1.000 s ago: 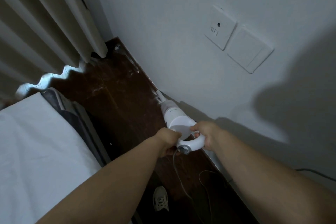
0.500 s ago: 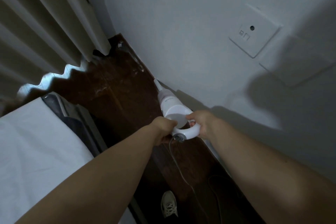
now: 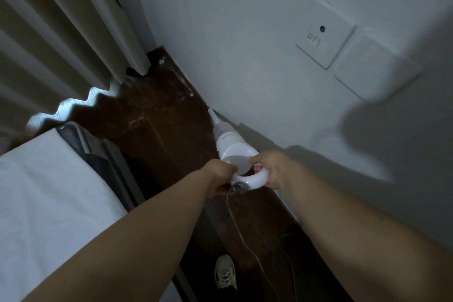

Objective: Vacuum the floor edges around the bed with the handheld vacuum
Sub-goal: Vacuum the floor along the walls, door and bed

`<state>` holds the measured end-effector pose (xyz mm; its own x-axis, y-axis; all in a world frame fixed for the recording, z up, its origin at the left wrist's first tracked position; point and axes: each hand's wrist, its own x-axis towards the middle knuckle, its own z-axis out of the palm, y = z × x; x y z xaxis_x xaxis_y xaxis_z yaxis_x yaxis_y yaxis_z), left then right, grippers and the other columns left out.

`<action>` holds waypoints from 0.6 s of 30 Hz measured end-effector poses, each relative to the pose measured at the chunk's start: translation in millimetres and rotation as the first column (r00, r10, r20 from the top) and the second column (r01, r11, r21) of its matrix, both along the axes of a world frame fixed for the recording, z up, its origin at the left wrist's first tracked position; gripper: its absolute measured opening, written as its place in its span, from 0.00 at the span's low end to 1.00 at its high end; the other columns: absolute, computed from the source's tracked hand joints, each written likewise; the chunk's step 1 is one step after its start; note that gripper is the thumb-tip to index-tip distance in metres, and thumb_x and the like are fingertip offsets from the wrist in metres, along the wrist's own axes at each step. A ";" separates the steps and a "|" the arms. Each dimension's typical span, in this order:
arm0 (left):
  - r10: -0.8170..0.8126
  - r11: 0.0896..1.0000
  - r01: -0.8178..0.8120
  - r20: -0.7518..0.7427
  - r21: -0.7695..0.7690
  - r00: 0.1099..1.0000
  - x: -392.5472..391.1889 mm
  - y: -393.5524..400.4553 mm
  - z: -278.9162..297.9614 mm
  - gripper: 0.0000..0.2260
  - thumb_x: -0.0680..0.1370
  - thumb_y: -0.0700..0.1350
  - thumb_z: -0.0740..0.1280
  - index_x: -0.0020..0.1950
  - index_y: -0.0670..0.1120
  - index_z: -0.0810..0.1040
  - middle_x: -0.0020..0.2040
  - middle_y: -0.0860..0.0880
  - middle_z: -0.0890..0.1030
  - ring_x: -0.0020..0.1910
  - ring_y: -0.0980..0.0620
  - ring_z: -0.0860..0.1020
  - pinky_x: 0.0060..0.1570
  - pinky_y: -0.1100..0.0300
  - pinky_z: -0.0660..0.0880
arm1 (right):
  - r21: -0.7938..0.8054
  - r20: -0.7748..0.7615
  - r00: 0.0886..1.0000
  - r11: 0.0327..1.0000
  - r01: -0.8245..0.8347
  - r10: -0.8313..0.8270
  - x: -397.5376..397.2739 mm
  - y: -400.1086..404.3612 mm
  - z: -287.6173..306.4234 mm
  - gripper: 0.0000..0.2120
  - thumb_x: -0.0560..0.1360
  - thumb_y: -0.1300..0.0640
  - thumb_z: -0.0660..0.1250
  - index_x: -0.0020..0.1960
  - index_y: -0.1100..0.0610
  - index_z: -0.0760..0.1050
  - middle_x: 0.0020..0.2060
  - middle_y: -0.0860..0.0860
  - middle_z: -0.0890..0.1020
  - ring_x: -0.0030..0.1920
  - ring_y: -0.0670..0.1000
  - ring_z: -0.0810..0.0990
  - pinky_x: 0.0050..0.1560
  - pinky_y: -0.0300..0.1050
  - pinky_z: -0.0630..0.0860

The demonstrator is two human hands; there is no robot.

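Versus 0.5 s ago: little change; both hands keep gripping the loop handle. Left hand (image 3: 219, 174) and right hand (image 3: 272, 166) grasp the handheld vacuum (image 3: 229, 144), nozzle at the wall (image 3: 245, 31) edge. Dark floor (image 3: 152, 115) strip lies open between wall and bed (image 3: 49, 191).

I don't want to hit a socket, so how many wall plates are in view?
2. One wall plate, marked with a small hole, sits upper right; a blank plate touches its lower-right edge, partly shadowed. Others may lie outside the frame.
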<state>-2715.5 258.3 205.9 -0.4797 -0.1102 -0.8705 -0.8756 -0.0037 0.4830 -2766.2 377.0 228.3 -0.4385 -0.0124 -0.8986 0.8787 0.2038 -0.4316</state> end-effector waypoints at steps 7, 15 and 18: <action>-0.005 1.000 0.005 0.007 0.027 1.000 49.4 62.2 9.0 0.17 0.81 0.41 0.61 0.68 0.36 0.67 0.54 0.38 0.77 0.40 0.46 0.79 0.29 0.57 0.78 | 0.002 -0.007 1.000 1.000 0.007 -0.007 50.7 63.0 6.4 0.07 0.78 0.67 0.62 0.56 0.61 0.72 0.34 0.53 0.72 0.31 0.48 0.70 0.31 0.41 0.69; 0.010 0.997 -0.011 0.014 0.082 1.000 126.6 151.5 4.1 0.17 0.81 0.40 0.61 0.68 0.34 0.67 0.50 0.37 0.77 0.41 0.45 0.79 0.34 0.54 0.80 | 0.005 0.006 1.000 1.000 -0.021 0.021 123.8 154.9 -7.0 0.08 0.78 0.67 0.62 0.41 0.61 0.71 0.33 0.54 0.72 0.30 0.47 0.69 0.29 0.41 0.67; 0.012 0.996 -0.011 -0.009 0.088 1.000 154.5 185.3 0.2 0.16 0.81 0.39 0.60 0.67 0.33 0.67 0.54 0.35 0.77 0.42 0.44 0.79 0.37 0.53 0.79 | 0.032 -0.009 0.999 0.999 -0.039 0.039 151.2 187.8 -8.3 0.09 0.78 0.66 0.63 0.39 0.60 0.70 0.34 0.54 0.73 0.30 0.47 0.69 0.30 0.41 0.68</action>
<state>-2561.1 443.7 206.1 -0.4874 -0.0393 -0.8723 -0.8705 -0.0562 0.4890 -2615.1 564.7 220.0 -0.4465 -0.0011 -0.8948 0.8658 0.2519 -0.4324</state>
